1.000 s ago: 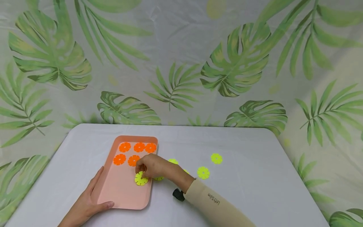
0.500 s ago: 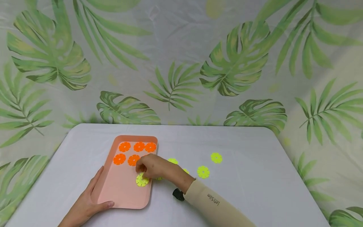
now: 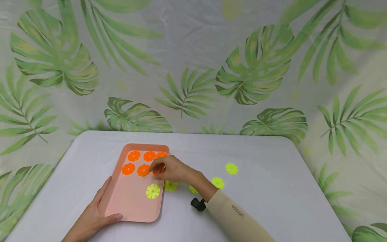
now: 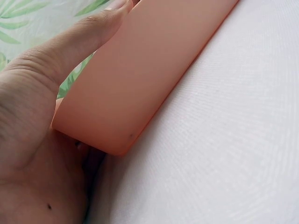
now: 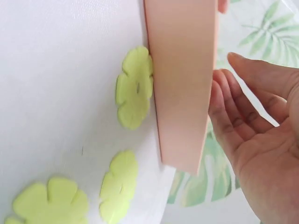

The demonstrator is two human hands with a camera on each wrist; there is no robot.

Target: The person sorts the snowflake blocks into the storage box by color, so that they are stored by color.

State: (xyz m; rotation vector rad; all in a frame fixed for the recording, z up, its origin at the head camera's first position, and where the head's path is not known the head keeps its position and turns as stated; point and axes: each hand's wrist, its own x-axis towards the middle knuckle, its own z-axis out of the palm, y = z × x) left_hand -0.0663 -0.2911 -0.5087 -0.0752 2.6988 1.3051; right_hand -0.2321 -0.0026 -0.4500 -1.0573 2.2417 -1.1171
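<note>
My left hand (image 3: 95, 213) holds the near left corner of a pink tray (image 3: 130, 206), its thumb on the tray's wall (image 4: 126, 70). Inside, several orange notched discs (image 3: 128, 169) lie in two rows toward the far end. A yellow-green notched disc (image 3: 153, 191) lies flat below them, near the right wall. Just above that disc and the right rim is my right hand (image 3: 173, 169), fingers loosely bent and holding nothing. It partly covers the orange discs at the right. In the right wrist view, the right hand's thumb and fingertips (image 5: 226, 107) stand apart beside the tray wall.
Right of the tray, more yellow-green discs lie on the white table: one close to the tray wall (image 3: 170, 185), one partly behind the right forearm (image 3: 193, 189), and two discs farther right (image 3: 217, 183). A black device (image 3: 198, 204) sits at the right wrist. Leaf-patterned cloth hangs behind.
My right hand has let go of the yellow-green disc, which now lies in the tray, and has risen away to the right. The left hand keeps its place on the tray.
</note>
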